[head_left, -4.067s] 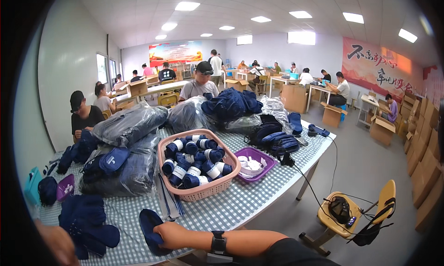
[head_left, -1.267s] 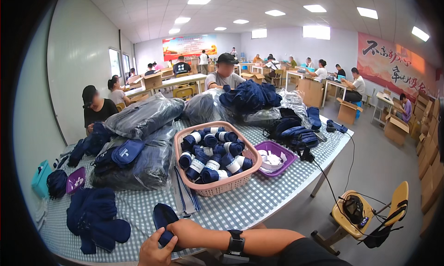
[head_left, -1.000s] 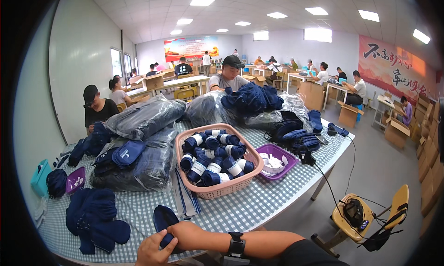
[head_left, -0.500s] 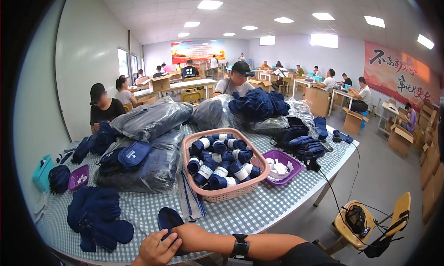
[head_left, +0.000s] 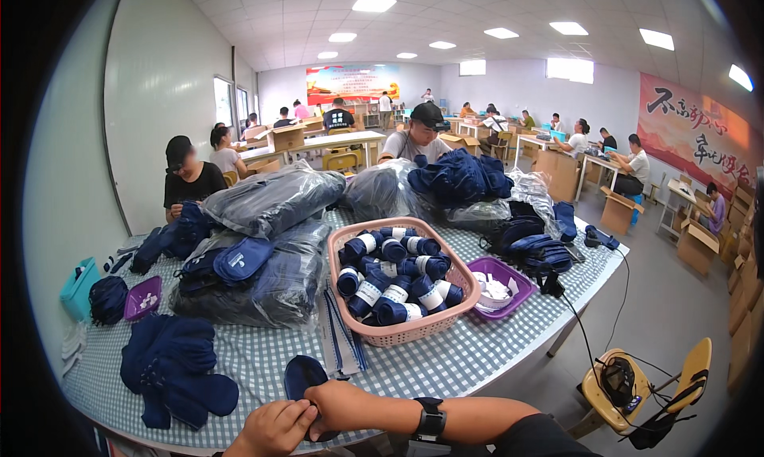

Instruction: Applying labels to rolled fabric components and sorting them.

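Close to the table's near edge, a navy fabric piece [head_left: 304,375] with a rounded end stands out from between my hands. My right hand [head_left: 344,405], wearing a black wristband, is wrapped round its lower part. My left hand [head_left: 274,427] presses its fingertips against the same piece, right beside the right hand. The lower portion is mostly covered by my fingers. To the left lies a loose pile of navy fabric pieces [head_left: 175,369]. Beyond my hands are striped white-and-blue bands [head_left: 341,338] and a pink basket [head_left: 402,337] of rolled navy bundles [head_left: 390,298] with white paper wraps.
Clear plastic bags [head_left: 263,290] of navy goods fill the table's middle. A purple tray [head_left: 521,298] of white labels stands right of the basket, another purple tray [head_left: 143,298] at left. A co-worker [head_left: 418,135] sits opposite, another [head_left: 187,178] far left. A yellow chair [head_left: 617,385] stands at right.
The scene has shifted slightly right and down in view. My left hand's fingers, more spread before, are now drawn together at the navy piece.
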`<action>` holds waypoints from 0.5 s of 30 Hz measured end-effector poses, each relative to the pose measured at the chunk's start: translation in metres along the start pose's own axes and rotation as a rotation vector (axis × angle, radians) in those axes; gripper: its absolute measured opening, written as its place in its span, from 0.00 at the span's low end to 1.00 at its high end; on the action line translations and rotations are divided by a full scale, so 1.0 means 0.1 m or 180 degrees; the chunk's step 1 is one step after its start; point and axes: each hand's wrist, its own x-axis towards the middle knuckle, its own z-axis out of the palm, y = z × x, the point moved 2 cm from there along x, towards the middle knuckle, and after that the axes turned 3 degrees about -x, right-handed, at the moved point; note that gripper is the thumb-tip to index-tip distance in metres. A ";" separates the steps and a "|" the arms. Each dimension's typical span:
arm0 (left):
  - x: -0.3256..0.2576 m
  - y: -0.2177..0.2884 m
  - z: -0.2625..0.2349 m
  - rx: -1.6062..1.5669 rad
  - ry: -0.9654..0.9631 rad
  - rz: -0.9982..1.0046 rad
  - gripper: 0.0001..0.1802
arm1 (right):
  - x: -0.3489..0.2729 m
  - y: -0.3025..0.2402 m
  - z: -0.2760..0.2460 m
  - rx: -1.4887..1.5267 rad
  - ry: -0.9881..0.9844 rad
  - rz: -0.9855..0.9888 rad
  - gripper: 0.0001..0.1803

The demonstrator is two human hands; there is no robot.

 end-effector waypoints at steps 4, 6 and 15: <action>0.03 0.02 -0.06 -0.0171 0.0002 -0.0065 0.25 | -0.04 -0.05 -0.05 -0.0091 0.0019 -0.0209 0.35; 0.04 0.04 -0.10 -0.0195 0.0044 -0.0112 0.26 | -0.06 -0.05 -0.05 -0.0169 0.0161 -0.0392 0.38; 0.03 0.09 -0.10 -0.0409 0.0188 -0.0465 0.26 | -0.19 0.01 0.03 -0.0348 0.0618 -0.1019 0.34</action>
